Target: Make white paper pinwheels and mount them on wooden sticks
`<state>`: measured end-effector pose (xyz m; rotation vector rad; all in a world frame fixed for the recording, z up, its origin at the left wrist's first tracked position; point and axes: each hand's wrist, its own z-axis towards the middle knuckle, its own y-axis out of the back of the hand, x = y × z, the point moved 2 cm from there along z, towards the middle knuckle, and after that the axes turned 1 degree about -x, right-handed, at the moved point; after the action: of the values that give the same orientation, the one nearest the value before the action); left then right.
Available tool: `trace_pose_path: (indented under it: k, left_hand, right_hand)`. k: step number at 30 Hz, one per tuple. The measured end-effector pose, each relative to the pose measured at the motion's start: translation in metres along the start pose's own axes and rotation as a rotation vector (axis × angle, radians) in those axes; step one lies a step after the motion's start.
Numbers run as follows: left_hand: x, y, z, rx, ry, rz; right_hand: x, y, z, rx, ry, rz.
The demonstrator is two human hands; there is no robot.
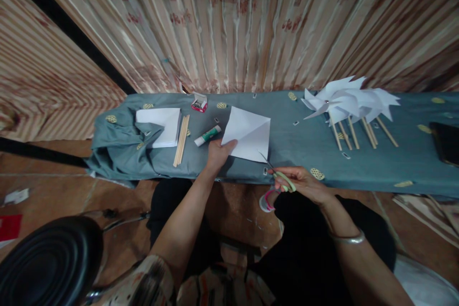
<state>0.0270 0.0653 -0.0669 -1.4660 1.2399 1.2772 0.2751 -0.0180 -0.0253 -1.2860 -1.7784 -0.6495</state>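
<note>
A square sheet of white paper (251,131) with diagonal creases sits on the cloth in front of me. Its left lower edge is pinched by my left hand (218,154), thumb on top. My right hand (299,182) grips green-handled scissors (283,179), whose blade tips reach the lower right corner of the sheet. Just left of the paper lies a glue stick (208,136) with a green label. Finished white paper pinwheels (347,98) on wooden sticks lie in an overlapping group to the right.
Further left are a bundle of wooden sticks (181,141), a stack of white paper (168,129) partly under bunched cloth, and a small open red box (199,102) of metal bits. A dark phone-like object (444,141) lies far right. A curtain (233,28) hangs behind; a black round stool (52,260) stands lower left.
</note>
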Motion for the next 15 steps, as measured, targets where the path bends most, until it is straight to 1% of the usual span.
trace_pose_path:
  k: [4, 7, 15]
  left_hand:
    - [-0.0032, -0.0007, -0.0022, 0.019, 0.009, 0.001]
    - [-0.0060, -0.0010, -0.0038, 0.028, 0.011, 0.004]
    - [-0.0053, -0.0001, -0.0033, 0.021, 0.005, 0.021]
  right_hand:
    - [0.0040, -0.0052, 0.0019, 0.016, -0.009, 0.013]
    - [0.0062, -0.0074, 0.0033, 0.002, -0.006, 0.008]
    - [0.0039, -0.0067, 0.0034, -0.026, -0.014, 0.040]
